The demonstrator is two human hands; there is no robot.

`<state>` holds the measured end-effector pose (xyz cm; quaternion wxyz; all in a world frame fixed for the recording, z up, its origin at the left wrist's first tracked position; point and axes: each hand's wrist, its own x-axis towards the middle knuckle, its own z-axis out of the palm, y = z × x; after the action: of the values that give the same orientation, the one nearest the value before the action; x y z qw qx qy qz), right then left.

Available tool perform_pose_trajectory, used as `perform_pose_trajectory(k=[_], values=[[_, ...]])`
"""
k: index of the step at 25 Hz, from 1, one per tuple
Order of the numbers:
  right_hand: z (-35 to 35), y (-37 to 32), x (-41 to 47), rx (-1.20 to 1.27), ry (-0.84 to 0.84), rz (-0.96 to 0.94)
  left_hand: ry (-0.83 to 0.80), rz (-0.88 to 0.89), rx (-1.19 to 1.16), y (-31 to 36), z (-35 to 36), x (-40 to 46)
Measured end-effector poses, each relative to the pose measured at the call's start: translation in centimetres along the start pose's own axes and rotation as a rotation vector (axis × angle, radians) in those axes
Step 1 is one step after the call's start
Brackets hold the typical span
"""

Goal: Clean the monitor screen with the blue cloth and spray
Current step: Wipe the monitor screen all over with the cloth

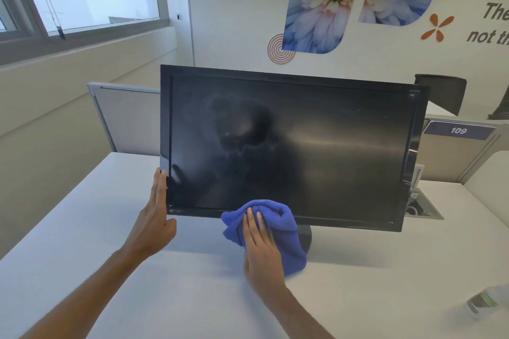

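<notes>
A black monitor (pixel 330 146) stands on the white desk (pixel 82 228), its dark screen smeared with a hazy patch at the upper left. My right hand (pixel 261 250) presses the bunched blue cloth (pixel 286 228) against the lower bezel, left of centre. My left hand (pixel 157 217) lies flat against the monitor's lower left edge, fingers straight. A clear spray bottle (pixel 487 301) lies blurred at the desk's right edge, away from both hands.
Grey partition panels (pixel 126 118) stand behind the desk, one bearing a "109" label (pixel 458 130). A cable hatch (pixel 421 205) sits open in the desk behind the monitor's right side. A window is at the upper left, and a flower-decorated wall behind.
</notes>
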<state>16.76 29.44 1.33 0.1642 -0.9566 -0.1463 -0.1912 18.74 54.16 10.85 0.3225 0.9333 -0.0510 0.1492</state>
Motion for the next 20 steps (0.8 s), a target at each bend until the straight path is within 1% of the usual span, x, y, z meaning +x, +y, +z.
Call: perform_pose_trajectory(k=[2, 5, 8, 11, 14, 17, 20], values=[[0.4, -0.9, 1.0, -0.030, -0.035, -0.091, 0.002, -0.008, -0.020, -0.2, -0.1, 0.0], [0.6, -3.1, 2.6, -0.133, -0.095, -0.214, 0.032, -0.076, -0.057, -0.1, -0.1, -0.1], [1.3, -5.2, 4.2, -0.271, -0.086, -0.342, 0.065, -0.057, -0.120, -0.2, 0.2, -0.3], [1.9, -7.0, 6.0, -0.372, -0.087, -0.445, 0.115, -0.070, -0.244, -0.7, 0.2, -0.2], [2.3, -8.4, 7.5, -0.469, -0.114, -0.569, 0.152, -0.068, -0.289, -1.3, -0.1, 0.1], [2.0, -9.3, 8.8, -0.531, -0.107, -0.684, 0.137, -0.082, -0.305, -2.0, -0.7, 0.3], [0.9, -9.8, 10.2, -0.560, -0.096, -0.724, 0.106, -0.065, -0.284, -2.6, -1.3, 0.5]])
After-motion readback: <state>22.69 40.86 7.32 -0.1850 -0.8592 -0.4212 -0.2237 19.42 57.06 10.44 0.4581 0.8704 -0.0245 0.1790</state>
